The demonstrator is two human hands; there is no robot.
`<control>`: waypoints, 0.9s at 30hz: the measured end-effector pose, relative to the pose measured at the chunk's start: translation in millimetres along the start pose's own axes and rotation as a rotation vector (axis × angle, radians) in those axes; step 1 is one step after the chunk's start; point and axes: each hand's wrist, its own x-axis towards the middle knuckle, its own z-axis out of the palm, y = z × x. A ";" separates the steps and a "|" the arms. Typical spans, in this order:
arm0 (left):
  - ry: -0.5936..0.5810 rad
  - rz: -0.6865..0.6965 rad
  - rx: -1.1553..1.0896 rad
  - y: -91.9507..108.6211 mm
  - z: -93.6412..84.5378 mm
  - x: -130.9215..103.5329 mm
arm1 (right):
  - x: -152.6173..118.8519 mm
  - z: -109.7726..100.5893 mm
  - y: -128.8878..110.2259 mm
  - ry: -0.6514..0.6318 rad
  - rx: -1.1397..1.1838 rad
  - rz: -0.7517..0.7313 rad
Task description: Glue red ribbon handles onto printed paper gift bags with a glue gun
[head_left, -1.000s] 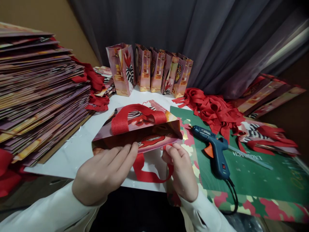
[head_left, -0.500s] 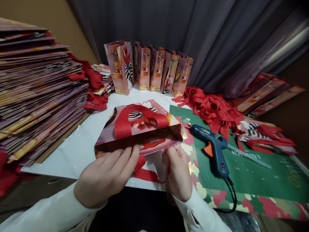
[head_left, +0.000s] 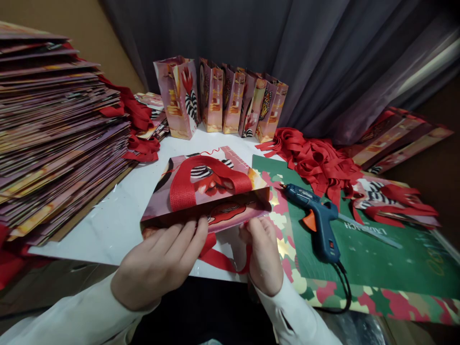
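A pink printed paper bag (head_left: pixel 210 191) lies on its side before me, its mouth facing me. A red ribbon handle (head_left: pixel 183 184) arches over its upper panel. My left hand (head_left: pixel 163 261) grips the near panel at the left, fingers over the edge and into the mouth, thumb hidden. At the right part of the same edge my right hand (head_left: pixel 264 251) is closed in a pinch on a red ribbon (head_left: pixel 219 261). This ribbon loops below the near panel between my hands; its pinched end is hidden by my fingers.
A blue glue gun (head_left: pixel 318 215) lies on a green printed sheet (head_left: pixel 377 261) to the right. Behind it is a heap of red ribbons (head_left: pixel 316 158). Several upright bags (head_left: pixel 232 100) stand at the back. A tall stack of flat bags (head_left: pixel 61 139) rises at the left.
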 end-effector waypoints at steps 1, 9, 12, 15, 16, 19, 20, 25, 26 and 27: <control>0.000 0.001 -0.002 -0.4 -0.1 0.2 | 0.0 -0.7 1.0 0.012 0.001 -0.001; 0.007 0.039 -0.027 -7.5 -2.0 -0.2 | -4.2 -8.8 2.3 -0.005 0.037 -0.077; 0.003 0.057 -0.027 -8.0 -1.0 -0.8 | -5.0 -8.7 -0.3 -0.002 0.043 -0.075; 0.005 0.058 -0.028 -7.4 -0.3 -1.2 | -4.1 -7.8 -0.9 0.015 0.003 -0.047; 0.005 0.053 -0.026 -7.2 -0.4 -1.3 | -3.7 -7.9 -0.2 0.021 -0.009 -0.043; -0.003 0.048 -0.021 -6.4 -0.9 -1.5 | -2.6 -8.9 3.4 0.042 -0.039 -0.046; -0.006 0.048 -0.021 -5.7 -0.8 -1.8 | -2.4 -9.0 4.5 0.046 -0.047 -0.050; -0.008 0.003 -0.014 3.3 4.4 -8.3 | -2.6 -3.3 1.8 0.057 -0.013 -0.031; -0.008 -0.015 -0.016 5.7 6.1 -10.6 | -2.7 -1.6 -0.1 0.054 0.000 -0.014; -0.013 -0.033 -0.023 7.9 7.8 -13.0 | -2.8 -0.2 -2.0 0.045 0.009 0.003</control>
